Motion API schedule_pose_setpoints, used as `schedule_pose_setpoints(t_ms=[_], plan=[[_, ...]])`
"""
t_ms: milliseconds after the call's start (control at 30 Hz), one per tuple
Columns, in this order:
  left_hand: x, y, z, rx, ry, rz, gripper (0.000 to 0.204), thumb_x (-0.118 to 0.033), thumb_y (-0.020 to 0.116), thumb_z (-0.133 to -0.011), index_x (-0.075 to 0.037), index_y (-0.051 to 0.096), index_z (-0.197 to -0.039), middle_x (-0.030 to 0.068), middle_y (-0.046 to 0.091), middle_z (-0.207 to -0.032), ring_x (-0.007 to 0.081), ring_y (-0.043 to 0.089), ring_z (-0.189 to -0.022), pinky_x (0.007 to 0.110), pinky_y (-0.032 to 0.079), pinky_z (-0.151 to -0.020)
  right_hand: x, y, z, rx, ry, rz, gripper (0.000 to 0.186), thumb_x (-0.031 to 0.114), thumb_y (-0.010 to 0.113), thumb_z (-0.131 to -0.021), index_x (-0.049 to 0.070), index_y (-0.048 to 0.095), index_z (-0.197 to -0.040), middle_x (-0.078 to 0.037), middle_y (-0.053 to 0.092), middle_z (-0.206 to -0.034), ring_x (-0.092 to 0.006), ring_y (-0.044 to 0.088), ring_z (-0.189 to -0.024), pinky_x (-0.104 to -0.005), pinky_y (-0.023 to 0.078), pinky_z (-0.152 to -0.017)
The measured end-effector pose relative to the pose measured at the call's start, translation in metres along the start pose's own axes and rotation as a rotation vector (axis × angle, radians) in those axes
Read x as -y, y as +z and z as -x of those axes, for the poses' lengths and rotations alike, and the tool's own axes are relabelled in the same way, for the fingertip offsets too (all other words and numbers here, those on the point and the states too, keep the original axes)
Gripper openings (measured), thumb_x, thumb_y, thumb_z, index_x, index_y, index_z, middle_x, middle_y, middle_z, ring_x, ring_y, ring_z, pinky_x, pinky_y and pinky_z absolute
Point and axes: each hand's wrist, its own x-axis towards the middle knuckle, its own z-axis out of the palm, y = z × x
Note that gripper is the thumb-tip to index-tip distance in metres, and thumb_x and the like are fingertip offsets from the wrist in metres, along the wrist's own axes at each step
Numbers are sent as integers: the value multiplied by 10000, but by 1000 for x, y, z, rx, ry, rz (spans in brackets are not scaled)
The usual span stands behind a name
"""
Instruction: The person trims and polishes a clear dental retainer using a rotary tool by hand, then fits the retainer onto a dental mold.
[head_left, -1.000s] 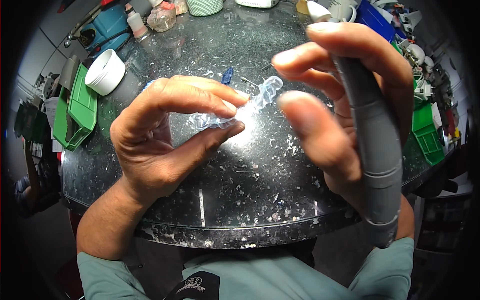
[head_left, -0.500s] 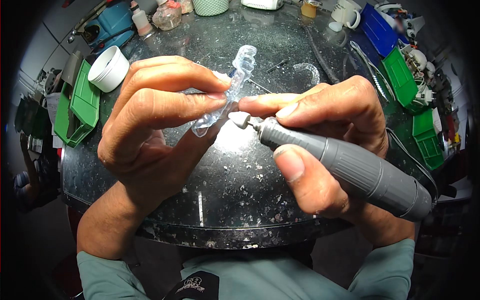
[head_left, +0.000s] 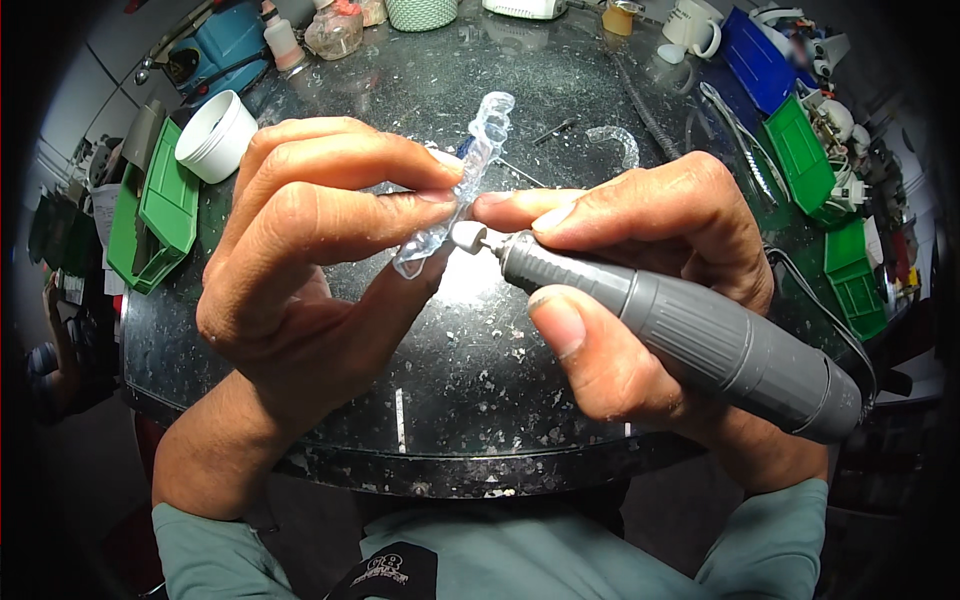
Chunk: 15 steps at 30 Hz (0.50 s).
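Note:
Between the fingers and thumb of my left hand (head_left: pixel 310 220) is a clear dental aligner (head_left: pixel 488 130), tilted so that its far end points up and away. My right hand (head_left: pixel 650 230) is wrapped round a dark grey rotary handpiece (head_left: pixel 700 335), whose cord trails off at the right. A pale, rounded grinding tip (head_left: pixel 468 236) on the handpiece sits against or very close to the aligner's edge; actual contact is hard to make out. The right fingertips reach the aligner's side near the left fingertips. Part of the aligner is hidden behind my left fingers.
Another clear aligner (head_left: pixel 615 143) lies on the dark, dust-speckled table (head_left: pixel 500 400). A white round tub (head_left: pixel 217 137) and a green bin (head_left: pixel 168 205) stand at the left. Along the right are a blue bin (head_left: pixel 757 60), green bins (head_left: pixel 800 153) and a white mug (head_left: pixel 692 27).
The handpiece and my right hand have shifted slightly left, bringing the grinding tip closer to the aligner. The aligner has turned slightly in my left hand.

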Motion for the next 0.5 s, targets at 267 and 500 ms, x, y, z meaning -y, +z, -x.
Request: schedule_pose_setpoints(t_ms=[267, 500], plan=[[-1, -1, -1, 0, 16, -36, 281, -13, 776, -732, -32, 627, -970, 142, 662, -1036, 272, 588, -1000, 428, 451, -915, -1, 0, -1, -16, 2, -60, 336, 41, 740, -812, 42, 524, -1069, -111, 634, -960, -324, 659, -1092, -468, 523, -992], [-3, 0, 1, 0, -38, -33, 275, 23, 751, -739, -33, 615, -971, 144, 658, -1041, 257, 582, -1007, 407, 445, -917, -6, -1, -2, 19, -78, -18, 359, 49, 751, -814, 44, 518, -1087, -115, 627, -950, -325, 659, -1088, -474, 517, -1001]])
